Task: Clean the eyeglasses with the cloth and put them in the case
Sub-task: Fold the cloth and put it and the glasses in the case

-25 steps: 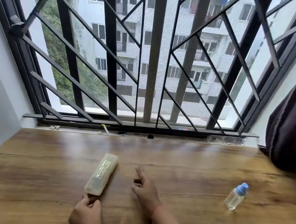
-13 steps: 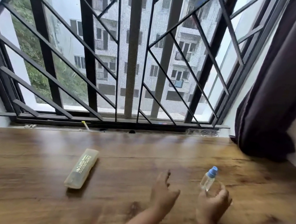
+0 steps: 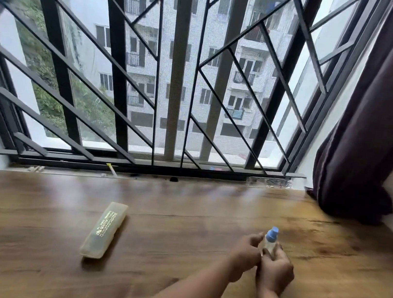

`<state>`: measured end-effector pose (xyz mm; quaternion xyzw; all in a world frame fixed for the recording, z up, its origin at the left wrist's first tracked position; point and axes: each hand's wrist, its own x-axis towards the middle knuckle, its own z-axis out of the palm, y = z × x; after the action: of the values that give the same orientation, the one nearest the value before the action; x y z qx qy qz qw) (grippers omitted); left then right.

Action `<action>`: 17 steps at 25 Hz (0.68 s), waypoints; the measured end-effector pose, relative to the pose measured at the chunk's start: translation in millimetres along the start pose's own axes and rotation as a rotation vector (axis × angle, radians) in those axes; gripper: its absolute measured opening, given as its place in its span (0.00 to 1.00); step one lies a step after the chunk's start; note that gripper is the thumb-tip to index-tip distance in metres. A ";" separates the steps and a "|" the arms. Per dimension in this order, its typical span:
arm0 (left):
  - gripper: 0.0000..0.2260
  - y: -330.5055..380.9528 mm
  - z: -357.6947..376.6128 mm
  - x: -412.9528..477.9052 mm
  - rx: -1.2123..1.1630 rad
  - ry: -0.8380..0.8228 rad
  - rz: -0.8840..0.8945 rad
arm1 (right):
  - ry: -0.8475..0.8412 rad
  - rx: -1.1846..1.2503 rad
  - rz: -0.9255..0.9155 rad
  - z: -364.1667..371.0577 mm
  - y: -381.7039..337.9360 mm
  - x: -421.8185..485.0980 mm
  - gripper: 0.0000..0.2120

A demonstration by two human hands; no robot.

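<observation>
A small clear spray bottle (image 3: pixel 271 238) with a blue cap stands upright on the wooden table (image 3: pixel 179 223), right of centre. My right hand (image 3: pixel 275 270) grips its lower body from the near side. My left hand (image 3: pixel 246 254) is curled against the bottle's left side, fingertips on it. A translucent yellowish eyeglass case (image 3: pixel 104 229) lies closed on the table well to the left of both hands, its long side running away from me. I see no eyeglasses and no cloth.
A barred window (image 3: pixel 175 81) runs along the table's far edge, with a small yellow-tipped item (image 3: pixel 111 168) on its sill. A dark curtain (image 3: pixel 374 111) hangs at the right and bunches on the table's far right corner. A wall closes the right side.
Both hands have moved right, away from the case, and closed on the spray bottle. The view has swung right as well.
</observation>
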<state>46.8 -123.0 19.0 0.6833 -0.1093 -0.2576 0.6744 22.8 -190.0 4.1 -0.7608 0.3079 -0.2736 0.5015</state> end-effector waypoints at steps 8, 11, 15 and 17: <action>0.20 -5.0 -102.2 -24.7 0.003 0.462 0.047 | -0.384 0.018 -0.162 92.2 -44.0 -40.6 0.11; 0.18 2.2 -152.7 -48.0 -0.011 0.612 0.079 | -0.633 0.068 -0.142 138.7 -63.3 -59.6 0.14; 0.20 10.2 -203.6 -73.6 -0.050 0.735 0.105 | -0.920 0.119 -0.196 174.1 -89.2 -84.8 0.18; 0.20 8.5 -222.9 -81.8 -0.052 0.790 0.103 | -1.005 0.076 -0.249 188.9 -96.2 -91.3 0.18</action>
<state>90.8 110.0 34.6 0.7060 0.1308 0.0563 0.6937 118.2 19.8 18.4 -0.8103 -0.0739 0.0572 0.5786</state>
